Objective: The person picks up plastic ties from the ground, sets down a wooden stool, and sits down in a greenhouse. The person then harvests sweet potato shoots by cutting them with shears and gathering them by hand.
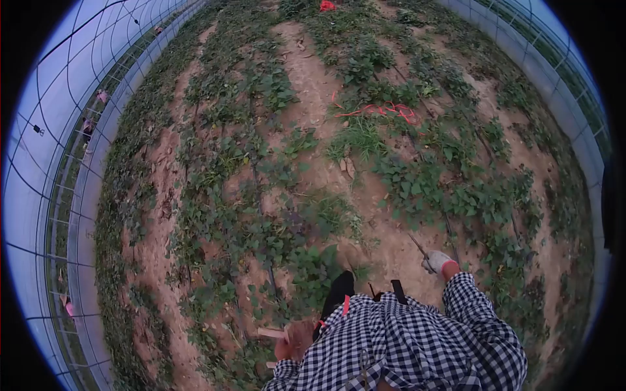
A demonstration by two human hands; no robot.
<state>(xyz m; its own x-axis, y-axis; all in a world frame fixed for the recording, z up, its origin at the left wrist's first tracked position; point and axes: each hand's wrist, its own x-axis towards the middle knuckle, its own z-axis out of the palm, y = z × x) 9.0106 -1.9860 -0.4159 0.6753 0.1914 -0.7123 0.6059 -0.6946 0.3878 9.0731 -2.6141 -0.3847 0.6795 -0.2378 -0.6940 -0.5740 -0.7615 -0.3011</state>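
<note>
My right hand [438,262], in a pale glove with a pink cuff, is closed around a thin, dark, rod-like tool [418,245]. The tool points up and left over bare soil; its exact kind is unclear. Low on the left, my left hand [283,350] grips a small wooden stool [272,333] beside my leg. Only its pale wooden ends and a brownish face show, and my fingers are partly hidden. Leafy green vines [313,267] grow just ahead of my feet.
Vine rows run away from me, with dark drip hoses [259,189] along them. A bare soil path [312,78] lies ahead. Tangled red string [391,112] rests on plants beyond a grass clump [360,139]. Greenhouse walls [81,228] flank both sides; people [88,130] appear outside at left.
</note>
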